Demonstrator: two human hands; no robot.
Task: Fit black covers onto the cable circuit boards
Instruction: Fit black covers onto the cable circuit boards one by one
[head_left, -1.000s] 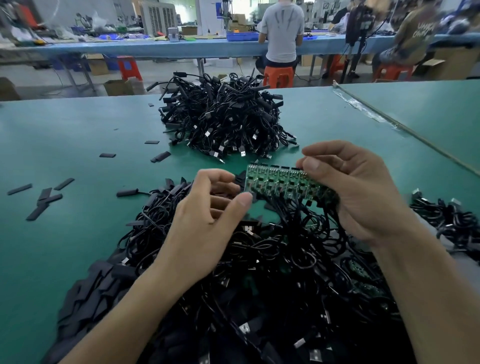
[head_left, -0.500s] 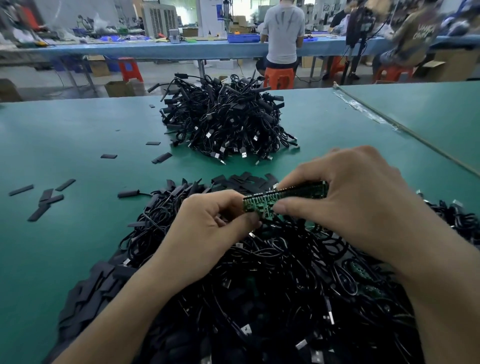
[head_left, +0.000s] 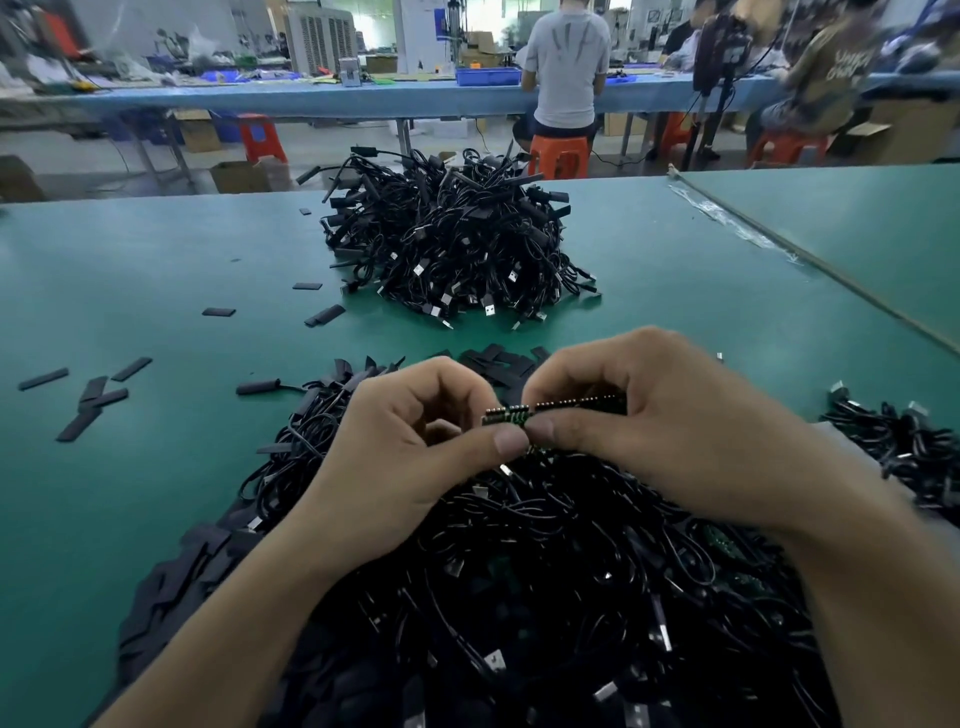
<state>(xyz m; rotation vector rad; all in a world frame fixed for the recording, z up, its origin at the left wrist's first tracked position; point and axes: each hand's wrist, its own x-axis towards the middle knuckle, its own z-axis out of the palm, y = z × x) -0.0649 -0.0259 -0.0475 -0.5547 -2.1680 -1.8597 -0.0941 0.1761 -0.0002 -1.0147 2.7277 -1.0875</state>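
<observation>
Both hands on the board strip!
Left hand (head_left: 410, 447) and right hand (head_left: 660, 415) pinch the green circuit-board strip (head_left: 524, 414) above the cable heap (head_left: 545, 571); finished pile (head_left: 452, 244) at twelve o'clock.

We logged a green circuit-board strip (head_left: 558, 410) edge-on, roughly level, contacts along its top, above the near cable heap (head_left: 519, 571). Flat black covers (head_left: 93, 400) lay scattered loose at left, more bunched behind the strip.

Electronics assembly workshop. Green table (head_left: 156, 270) heaped with black cables (head_left: 452, 249), with loose black covers (head_left: 93, 397) scattered on it. Behind is a long blue table (head_left: 311, 98) with parts bins (head_left: 488, 76). Workers (head_left: 566, 62) sit on orange stools (head_left: 558, 153); cardboard boxes (head_left: 239, 176) on the floor.
</observation>
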